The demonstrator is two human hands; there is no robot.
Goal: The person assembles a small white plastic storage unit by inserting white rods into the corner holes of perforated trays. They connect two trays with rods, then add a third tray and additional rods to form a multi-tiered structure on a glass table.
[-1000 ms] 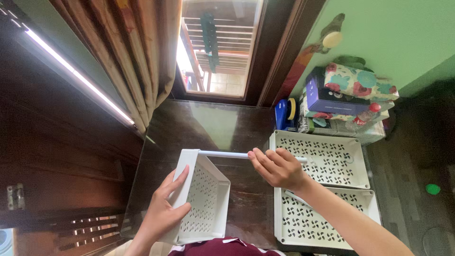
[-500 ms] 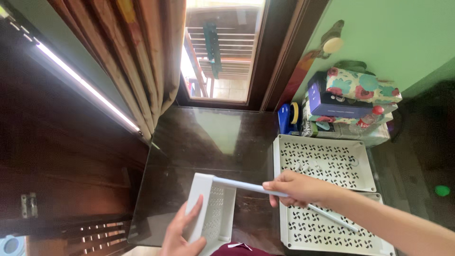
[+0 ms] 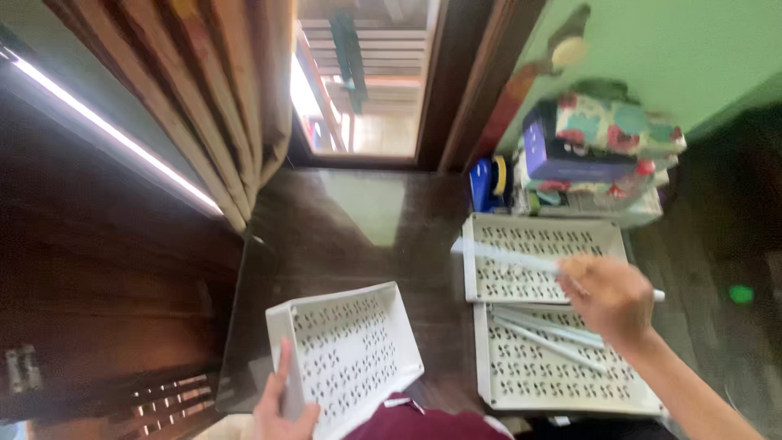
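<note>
Swung rightward, right hand (image 3: 609, 297) grips white rod (image 3: 509, 257) over trays (image 3: 481, 269); left hand (image 3: 281, 411) clasps tray (image 3: 350, 350) above dark floor (image 3: 358, 220).

Bare dark wooden floor (image 3: 358, 236) lies open behind the white perforated plastic tray (image 3: 350, 350); two more perforated white trays (image 3: 562, 342) crowd its right, hanging brown curtains (image 3: 220, 98) stand beyond its left.

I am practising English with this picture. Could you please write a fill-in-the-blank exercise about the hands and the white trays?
1. The left hand grips the rim of a white perforated ___.
2. The right hand holds a thin white ___.
3. More rods lie in the ___ of the two trays on the right.

Missing words: tray; rod; nearer
</note>
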